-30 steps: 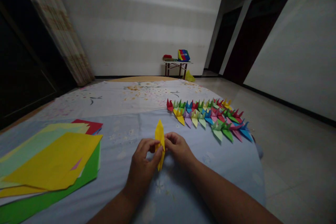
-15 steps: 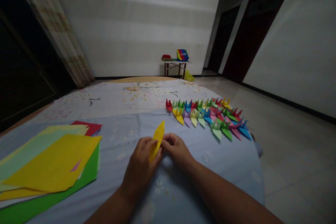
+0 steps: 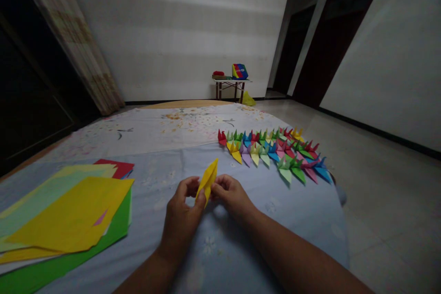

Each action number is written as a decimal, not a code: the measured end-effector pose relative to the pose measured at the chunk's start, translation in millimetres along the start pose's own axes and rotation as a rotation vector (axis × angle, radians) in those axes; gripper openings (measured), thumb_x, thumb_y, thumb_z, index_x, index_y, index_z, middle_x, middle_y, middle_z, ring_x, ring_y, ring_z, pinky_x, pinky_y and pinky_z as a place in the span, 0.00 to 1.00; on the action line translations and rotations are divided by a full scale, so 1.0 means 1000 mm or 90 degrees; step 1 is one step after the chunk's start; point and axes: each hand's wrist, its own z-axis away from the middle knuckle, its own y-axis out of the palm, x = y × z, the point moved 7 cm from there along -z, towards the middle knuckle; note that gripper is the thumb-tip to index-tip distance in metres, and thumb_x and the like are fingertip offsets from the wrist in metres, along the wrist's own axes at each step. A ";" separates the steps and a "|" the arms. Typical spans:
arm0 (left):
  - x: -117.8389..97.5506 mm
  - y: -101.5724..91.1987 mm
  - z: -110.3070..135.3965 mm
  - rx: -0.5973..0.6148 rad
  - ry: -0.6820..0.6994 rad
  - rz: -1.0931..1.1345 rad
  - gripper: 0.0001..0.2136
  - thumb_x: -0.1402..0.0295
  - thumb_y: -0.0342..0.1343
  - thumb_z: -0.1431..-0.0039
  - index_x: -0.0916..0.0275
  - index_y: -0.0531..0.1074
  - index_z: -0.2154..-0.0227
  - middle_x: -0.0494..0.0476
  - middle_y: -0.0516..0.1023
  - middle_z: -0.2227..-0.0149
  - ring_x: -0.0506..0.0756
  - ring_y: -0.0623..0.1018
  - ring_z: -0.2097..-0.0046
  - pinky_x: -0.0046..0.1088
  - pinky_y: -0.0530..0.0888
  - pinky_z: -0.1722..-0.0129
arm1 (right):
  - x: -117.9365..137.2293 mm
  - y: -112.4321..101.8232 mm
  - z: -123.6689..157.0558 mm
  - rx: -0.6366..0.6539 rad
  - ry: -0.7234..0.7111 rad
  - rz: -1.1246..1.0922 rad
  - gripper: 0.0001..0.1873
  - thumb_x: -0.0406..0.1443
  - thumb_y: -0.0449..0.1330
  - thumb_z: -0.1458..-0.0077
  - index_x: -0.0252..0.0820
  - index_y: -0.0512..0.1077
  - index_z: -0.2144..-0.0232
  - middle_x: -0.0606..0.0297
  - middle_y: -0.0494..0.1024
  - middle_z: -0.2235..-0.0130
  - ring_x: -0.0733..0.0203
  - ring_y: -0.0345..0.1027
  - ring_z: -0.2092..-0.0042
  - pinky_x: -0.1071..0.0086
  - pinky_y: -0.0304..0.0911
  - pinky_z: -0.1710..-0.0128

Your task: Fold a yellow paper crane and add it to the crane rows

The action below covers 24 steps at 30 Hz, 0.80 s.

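A narrow, pointed piece of folded yellow paper (image 3: 207,179) stands tilted between my hands, just above the blue cloth (image 3: 151,220). My left hand (image 3: 184,206) pinches its lower left side with thumb and fingers, leaving a gap between the curled index finger and the thumb. My right hand (image 3: 232,195) pinches the paper's right edge near the middle; its lower fingers are curled and partly hidden. Beyond my right hand, several folded paper cranes (image 3: 255,152) in many colours stand in rows.
On the left lies a stack of coloured paper sheets (image 3: 69,216), yellow uppermost, with green below. The table's rounded right edge drops to a tiled floor (image 3: 389,206). Against the far wall stands a small table (image 3: 230,81) holding a colourful box (image 3: 240,71).
My left hand has shifted its hold: the fingers have drawn back from the paper's front and the thumb now presses lower. The folded paper has turned slightly, showing more of its face.
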 end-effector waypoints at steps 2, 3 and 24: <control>0.006 0.001 -0.001 -0.005 -0.049 0.050 0.16 0.65 0.54 0.49 0.61 0.63 0.57 0.54 0.75 0.67 0.54 0.75 0.65 0.32 0.72 0.65 | -0.001 0.000 0.000 0.004 -0.004 0.009 0.16 0.43 0.63 0.62 0.39 0.63 0.76 0.72 0.70 0.82 0.70 0.61 0.80 0.75 0.56 0.78; 0.007 0.002 -0.001 -0.004 -0.065 0.073 0.17 0.65 0.54 0.50 0.61 0.62 0.56 0.54 0.74 0.67 0.54 0.75 0.66 0.32 0.72 0.66 | 0.000 0.000 0.000 0.008 -0.008 0.013 0.16 0.42 0.63 0.62 0.39 0.63 0.76 0.72 0.70 0.82 0.70 0.61 0.80 0.75 0.56 0.78; 0.019 0.016 -0.003 0.085 -0.198 0.294 0.18 0.63 0.57 0.52 0.61 0.59 0.59 0.47 0.74 0.75 0.52 0.77 0.72 0.28 0.72 0.70 | 0.008 -0.007 0.000 0.005 0.029 0.097 0.10 0.36 0.61 0.60 0.38 0.65 0.74 0.74 0.68 0.81 0.72 0.59 0.81 0.77 0.53 0.81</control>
